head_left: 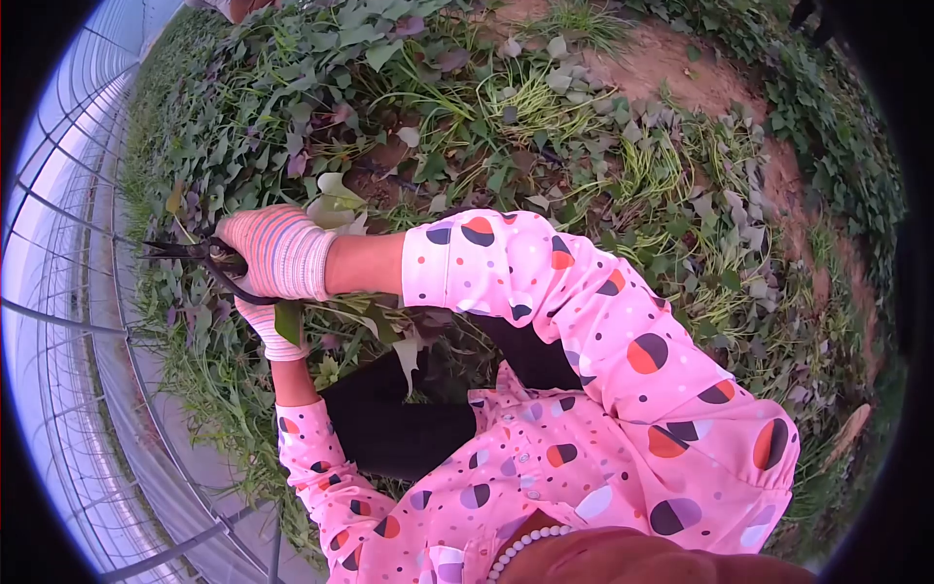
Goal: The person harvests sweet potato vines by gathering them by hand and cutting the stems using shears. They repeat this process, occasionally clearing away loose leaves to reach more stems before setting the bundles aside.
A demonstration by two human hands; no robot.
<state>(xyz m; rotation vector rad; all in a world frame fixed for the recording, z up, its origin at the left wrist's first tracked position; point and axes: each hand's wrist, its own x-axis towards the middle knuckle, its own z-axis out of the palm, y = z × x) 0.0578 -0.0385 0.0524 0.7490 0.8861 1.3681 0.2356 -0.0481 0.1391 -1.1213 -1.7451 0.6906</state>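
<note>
My right hand [279, 251], in a striped knit glove, is closed round the black looped handles of a pair of scissors [232, 273]. Their dark blades point left, over the foliage. Just below it, my left hand [268, 326], gloved alike, is closed with its fingers partly hidden behind the scissors and the right hand. Leafy vines [375, 319] appear to be gripped in it, their stems trailing right beneath my right forearm. One green leaf [287, 321] lies across the left wrist. A large pale leaf [334, 200] shows above the right wrist.
Dense creeping vines [321, 78] cover the ground. Several heaps of stems and wilting leaves [652, 165] lie to the right, beside a strip of bare soil [681, 78]. Metal hoops and sheeting [73, 321] stand along the left. My dark-trousered legs [399, 428] are bent below.
</note>
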